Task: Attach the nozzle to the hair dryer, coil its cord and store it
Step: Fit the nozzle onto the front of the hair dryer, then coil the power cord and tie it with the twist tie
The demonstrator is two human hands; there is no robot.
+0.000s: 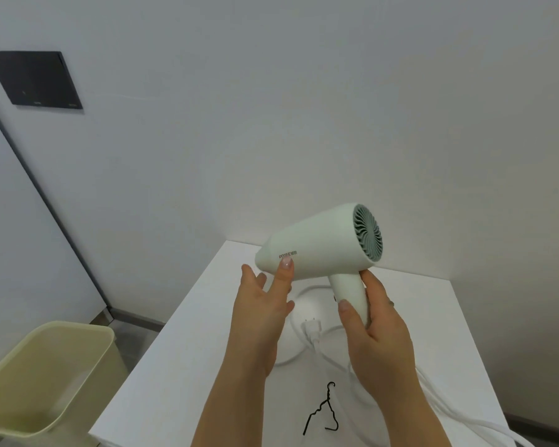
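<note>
A pale green hair dryer [320, 243] is held up over the white table [188, 366], its grey rear grille facing right. My right hand [373, 324] grips its handle. My left hand [265, 295] has its fingers spread, one fingertip touching the barrel near the front end. The white cord [317, 341] lies in loose loops on the table below, with its plug [310, 325] pointing away from me. A black twist tie [323, 411] lies on the table in front of my arms. I see no nozzle; the dryer's front end is turned away to the left.
A pale yellow plastic bin [42, 382] stands on the floor left of the table. White walls close in behind the table and on the left. A black panel [34, 79] is mounted on the wall at upper left.
</note>
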